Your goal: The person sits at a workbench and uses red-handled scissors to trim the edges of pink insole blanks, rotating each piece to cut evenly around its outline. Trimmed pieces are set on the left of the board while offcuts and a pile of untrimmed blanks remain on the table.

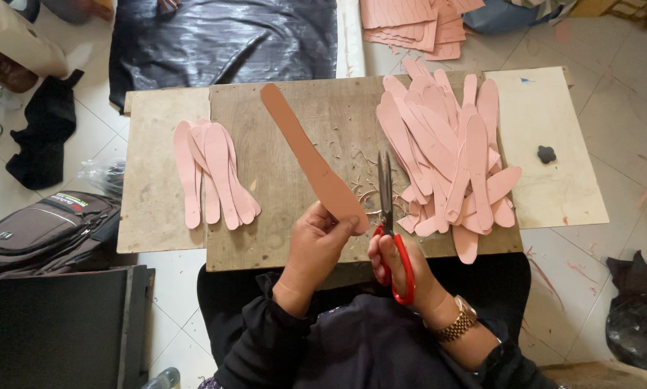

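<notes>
My left hand [316, 241] grips the near end of a long brown insole-shaped piece [305, 151] that slants up and away over the wooden board [287, 216]. My right hand [402, 263] holds red-handled scissors [389, 223], blades closed and pointing away, just right of that piece. A small fan of several pink insole pieces [212, 176] lies on the left of the board. A large heap of pink insole pieces [449, 155] lies on the right, close to the scissor blades. Thin trimmings [356, 180] are scattered between them.
A pale board [546, 187] with a small dark lump [546, 153] lies at right. More pink pieces [417, 25] are stacked at the far edge beside black plastic sheeting [222, 36]. A brown backpack [39, 230] sits on the floor at left, a black bag [636, 317] at right.
</notes>
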`<state>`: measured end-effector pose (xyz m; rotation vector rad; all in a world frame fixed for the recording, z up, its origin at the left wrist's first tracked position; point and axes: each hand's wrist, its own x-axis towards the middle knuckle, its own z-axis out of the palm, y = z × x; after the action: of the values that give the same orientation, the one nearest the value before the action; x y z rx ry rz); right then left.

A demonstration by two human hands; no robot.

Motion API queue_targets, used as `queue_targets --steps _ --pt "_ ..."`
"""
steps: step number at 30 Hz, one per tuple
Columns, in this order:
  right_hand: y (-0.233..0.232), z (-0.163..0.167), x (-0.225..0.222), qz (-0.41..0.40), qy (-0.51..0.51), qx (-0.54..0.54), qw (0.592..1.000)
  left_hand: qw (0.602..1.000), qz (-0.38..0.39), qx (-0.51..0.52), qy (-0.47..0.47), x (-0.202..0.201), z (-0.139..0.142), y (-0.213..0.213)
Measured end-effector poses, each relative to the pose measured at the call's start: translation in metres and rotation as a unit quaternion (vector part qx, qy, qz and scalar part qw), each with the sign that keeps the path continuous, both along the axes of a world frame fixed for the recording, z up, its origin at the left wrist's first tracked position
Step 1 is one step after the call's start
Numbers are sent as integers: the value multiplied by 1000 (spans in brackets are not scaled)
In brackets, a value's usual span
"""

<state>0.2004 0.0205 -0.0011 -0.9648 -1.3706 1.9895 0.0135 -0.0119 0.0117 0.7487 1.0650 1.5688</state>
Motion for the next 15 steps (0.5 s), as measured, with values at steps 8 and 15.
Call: queue_targets --steps 8,15 --pt "6 9 -4 -55 -45 80 994 994 -105 21 -25 5 -11 -6" --pt "4 -10 1 -18 -118 74 990 1000 14 -7 -12 -4 -16 0"
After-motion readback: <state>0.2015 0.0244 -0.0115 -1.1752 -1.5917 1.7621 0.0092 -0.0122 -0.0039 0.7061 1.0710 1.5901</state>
